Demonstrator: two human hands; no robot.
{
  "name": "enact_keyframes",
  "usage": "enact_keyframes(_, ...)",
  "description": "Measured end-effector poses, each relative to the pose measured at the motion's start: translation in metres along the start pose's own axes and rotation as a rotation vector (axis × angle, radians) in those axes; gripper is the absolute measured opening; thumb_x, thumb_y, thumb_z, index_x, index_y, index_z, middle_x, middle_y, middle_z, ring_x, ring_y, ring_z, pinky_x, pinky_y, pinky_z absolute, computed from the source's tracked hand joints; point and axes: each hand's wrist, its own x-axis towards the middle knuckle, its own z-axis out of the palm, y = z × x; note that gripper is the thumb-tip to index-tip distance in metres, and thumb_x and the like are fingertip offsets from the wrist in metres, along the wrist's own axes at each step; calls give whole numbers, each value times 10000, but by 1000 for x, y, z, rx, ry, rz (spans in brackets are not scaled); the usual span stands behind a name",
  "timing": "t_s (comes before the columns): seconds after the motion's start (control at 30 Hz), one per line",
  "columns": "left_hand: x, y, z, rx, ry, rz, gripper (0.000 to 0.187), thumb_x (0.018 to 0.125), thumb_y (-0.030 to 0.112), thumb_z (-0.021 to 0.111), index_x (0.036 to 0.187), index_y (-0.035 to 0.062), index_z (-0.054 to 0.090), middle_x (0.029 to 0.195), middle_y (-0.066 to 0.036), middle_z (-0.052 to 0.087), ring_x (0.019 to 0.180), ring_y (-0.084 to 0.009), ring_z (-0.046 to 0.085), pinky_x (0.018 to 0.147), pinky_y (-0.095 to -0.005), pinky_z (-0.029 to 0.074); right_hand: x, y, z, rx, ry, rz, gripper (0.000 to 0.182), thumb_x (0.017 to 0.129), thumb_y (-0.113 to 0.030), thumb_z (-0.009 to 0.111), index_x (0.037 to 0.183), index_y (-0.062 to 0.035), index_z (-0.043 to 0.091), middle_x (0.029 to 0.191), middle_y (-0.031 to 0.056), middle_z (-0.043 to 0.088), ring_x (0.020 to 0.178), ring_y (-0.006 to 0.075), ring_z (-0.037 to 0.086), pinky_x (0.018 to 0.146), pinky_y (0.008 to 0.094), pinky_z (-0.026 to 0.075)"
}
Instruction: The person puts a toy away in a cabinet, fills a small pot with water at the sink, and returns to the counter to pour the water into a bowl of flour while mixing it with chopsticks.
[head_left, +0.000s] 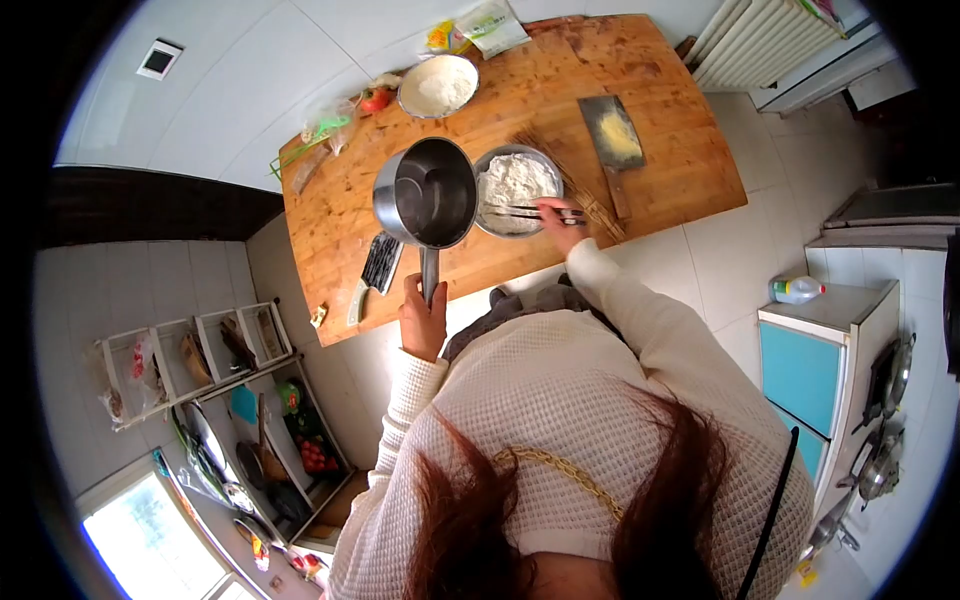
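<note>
My left hand is wrapped round the handle of a dark metal saucepan, which is held above the table beside a metal bowl. Some liquid seems to lie in the pan, though its amount is hard to tell. In the bowl is white flour, lumpy on top. My right hand grips a pair of chopsticks, their tips in the flour at the bowl's near side. Below the saucepan a cleaver with a pale handle lies on the wood.
The wooden table also bears a second bowl of flour, a tomato, plastic bags and a dark board with yellow powder. A straw brush lies right of the flour bowl. Shelves stand at left, a turquoise cabinet at right.
</note>
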Motion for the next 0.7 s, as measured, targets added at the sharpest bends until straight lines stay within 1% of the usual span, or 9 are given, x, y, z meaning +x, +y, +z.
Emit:
enact_keyframes(0.03, 1, -1, -1, -2, 3, 0, 249, 830, 206, 553, 955, 20, 447, 565, -115, 518, 433, -199, 498, 420, -321, 382, 1, -8, -6, 60, 71, -138, 139, 844, -83, 523, 948, -75, 615, 833, 13, 616, 666, 87, 534, 596, 223, 450)
enact_keyframes(0.13, 1, 1, -2, 8, 55, 64, 252, 832, 221, 551, 947, 22, 447, 545, -100, 515, 387, -175, 478, 384, -308, 361, -6, -56, -32, 15, 89, -100, 157, 836, -62, 514, 954, -81, 615, 803, 20, 630, 652, 78, 538, 581, 225, 446)
enact_keyframes(0.2, 0, 12, -5, 5, 44, 39, 250, 834, 224, 547, 946, 26, 442, 542, -96, 515, 377, -161, 474, 369, -300, 349, -13, -72, -35, -427, 76, -157, 166, 827, -48, 513, 957, -75, 613, 791, 34, 639, 665, 62, 548, 589, 215, 441)
enact_keyframes(0.3, 0, -1, -1, 42, 50, 43, 252, 835, 225, 546, 950, 28, 439, 542, -98, 516, 384, -162, 482, 373, -303, 353, -28, -85, -3, -559, -33, -116, 148, 825, -52, 518, 939, -65, 613, 810, 50, 638, 691, 62, 560, 606, 206, 435)
enact_keyframes(0.33, 0, 0, -2, 45, 49, 45, 252, 835, 225, 546, 950, 28, 439, 542, -98, 516, 384, -162, 482, 373, -303, 353, -26, -79, 11, -555, -31, -116, 148, 825, -52, 518, 939, -65, 613, 810, 50, 638, 691, 62, 560, 606, 206, 435)
enact_keyframes(0.4, 0, 2, -3, 23, 45, 63, 251, 837, 222, 544, 952, 28, 434, 536, -95, 513, 382, -159, 479, 374, -300, 353, -19, -61, 37, -206, 38, -213, 138, 821, -58, 528, 923, -66, 621, 801, 56, 635, 696, 68, 562, 618, 207, 435)
enact_keyframes(0.53, -1, 6, -5, 26, 35, 73, 243, 840, 215, 540, 949, 27, 432, 531, -91, 507, 381, -157, 475, 376, -298, 354, -11, -60, 51, -136, -12, -161, 136, 818, -52, 529, 908, -71, 630, 772, 47, 635, 692, 81, 569, 625, 212, 441)
enact_keyframes(0.6, -1, 16, -10, 36, -42, -66, 243, 823, 177, 564, 960, 17, 443, 660, -189, 562, 569, -330, 571, 498, -376, 427, -1, -48, 35, -206, 13, -160, 136, 815, -45, 529, 903, -71, 629, 761, 48, 634, 679, 85, 569, 615, 215, 441)
enact_keyframes(0.7, 1, 8, -6, 56, -18, 0, 246, 825, 178, 559, 966, 17, 437, 667, -197, 562, 588, -349, 573, 510, -385, 431, 1, -63, 12, -349, -21, 22, 140, 809, -31, 530, 893, -76, 632, 730, 49, 632, 635, 92, 565, 575, 218, 434)
